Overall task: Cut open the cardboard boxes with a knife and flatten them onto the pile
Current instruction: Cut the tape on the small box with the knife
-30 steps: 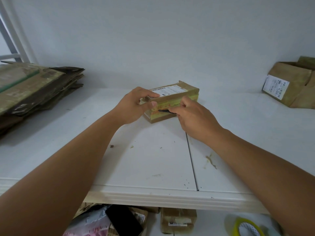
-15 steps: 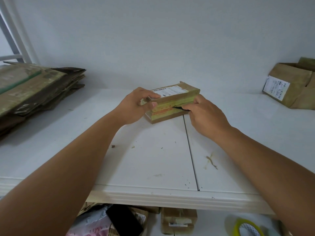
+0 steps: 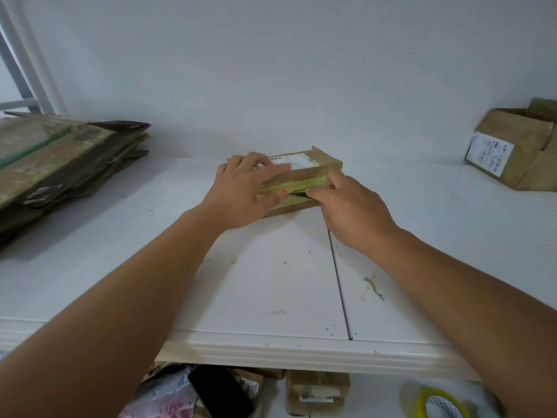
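The small taped cardboard box (image 3: pixel 304 176) lies near the middle of the table (image 3: pixel 271 282), toward its far edge, with the left hand (image 3: pixel 241 188) laid over its left end, fingers spread fairly flat across the label and thumb down the near side. The right hand (image 3: pixel 346 206) is curled around a knife (image 3: pixel 297 194), whose dark blade points left along the yellow tape seam on the near face. The main risk is the left thumb: it appears to sit just beside the blade tip and in its line of travel, so a slip or sudden give in the tape could drive the edge into it. The light box could also skid under the push. Compared with half a second ago, the left hand has slid further over the top, and the blade has advanced leftward along the seam. The pile of flattened cardboard (image 3: pixel 60 158) sits at the table's far-left corner.
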